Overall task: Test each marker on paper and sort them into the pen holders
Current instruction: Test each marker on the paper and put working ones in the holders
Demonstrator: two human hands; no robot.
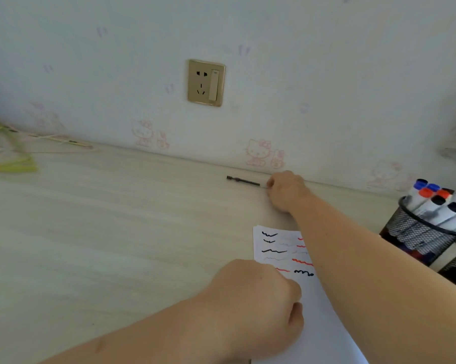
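Right hand [287,191]: we reach to the wall edge of the desk [103,232], fingers curled, pinching a thin dark rod [244,181].
Left hand [258,306]: our fist rests on the paper [282,248]; whether it holds anything, we cannot tell.
Markers [439,203]: capped, upright in a mesh holder [421,237] at right.
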